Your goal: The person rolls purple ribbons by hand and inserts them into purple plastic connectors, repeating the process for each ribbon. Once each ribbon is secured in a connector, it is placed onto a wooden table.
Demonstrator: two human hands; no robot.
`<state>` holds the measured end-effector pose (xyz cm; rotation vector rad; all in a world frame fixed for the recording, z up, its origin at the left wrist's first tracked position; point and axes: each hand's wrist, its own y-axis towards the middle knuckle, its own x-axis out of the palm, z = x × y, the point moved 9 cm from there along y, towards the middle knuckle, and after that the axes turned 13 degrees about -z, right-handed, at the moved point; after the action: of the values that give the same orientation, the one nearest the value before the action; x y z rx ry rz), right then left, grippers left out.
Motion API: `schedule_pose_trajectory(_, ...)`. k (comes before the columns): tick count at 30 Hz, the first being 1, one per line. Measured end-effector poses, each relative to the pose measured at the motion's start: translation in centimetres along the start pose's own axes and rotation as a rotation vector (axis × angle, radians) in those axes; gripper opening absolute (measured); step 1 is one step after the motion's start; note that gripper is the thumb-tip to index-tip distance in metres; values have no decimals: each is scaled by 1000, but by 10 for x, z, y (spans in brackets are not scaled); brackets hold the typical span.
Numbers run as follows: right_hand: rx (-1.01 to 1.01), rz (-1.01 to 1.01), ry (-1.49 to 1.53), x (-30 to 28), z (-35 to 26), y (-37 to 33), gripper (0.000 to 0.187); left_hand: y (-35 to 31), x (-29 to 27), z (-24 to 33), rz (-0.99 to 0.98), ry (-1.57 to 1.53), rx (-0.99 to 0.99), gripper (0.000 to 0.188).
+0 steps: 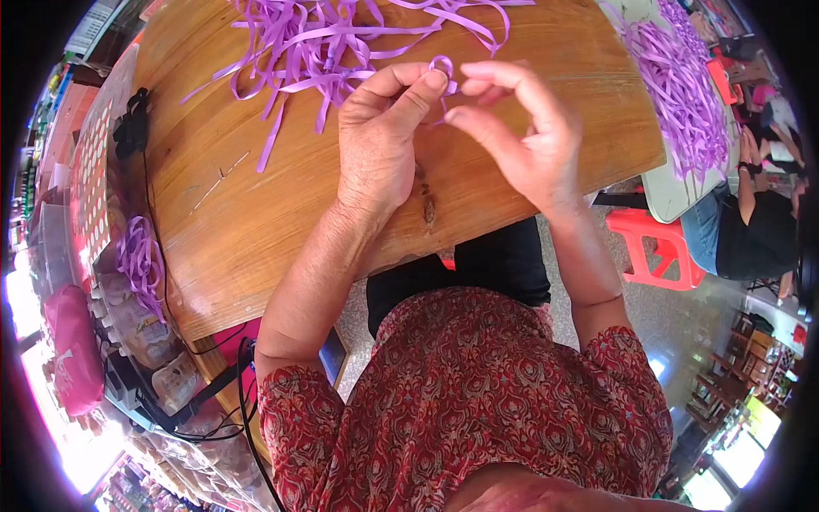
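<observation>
Over the wooden table (pixel 281 205), my left hand (pixel 380 145) is closed, its thumb and forefinger pinching a narrow purple ribbon (pixel 451 87). A small loop of that ribbon stands up above the thumb tip. My right hand (pixel 533 128) is just to the right, thumb and fingers apart and curved toward the loop. Its thumb tip is close to the ribbon; whether they touch I cannot tell. Beyond my left hand lies a loose, tangled pile of purple ribbons (pixel 328 38), some strands trailing toward me.
A thin stick-like tool (pixel 220 177) lies left on the table, near a black clip-like object (pixel 132 124) with a cable. More ribbons (pixel 682 98) cover a pale table at right, beside a red stool (pixel 653 247) and a seated person (pixel 755 226). A pink pouch (pixel 72 350) sits far left.
</observation>
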<state>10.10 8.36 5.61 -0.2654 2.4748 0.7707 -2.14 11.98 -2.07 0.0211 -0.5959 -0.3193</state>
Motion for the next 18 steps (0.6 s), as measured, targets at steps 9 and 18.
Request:
schedule_pose_trajectory(9, -134, 72, -158, -21, 5, 2, 16, 3, 3, -1, -128, 336, -52, 8)
schedule_pose_trajectory(18, 95, 39, 409, -45, 44, -5, 14, 4, 11, 16, -158, 598, 61, 8)
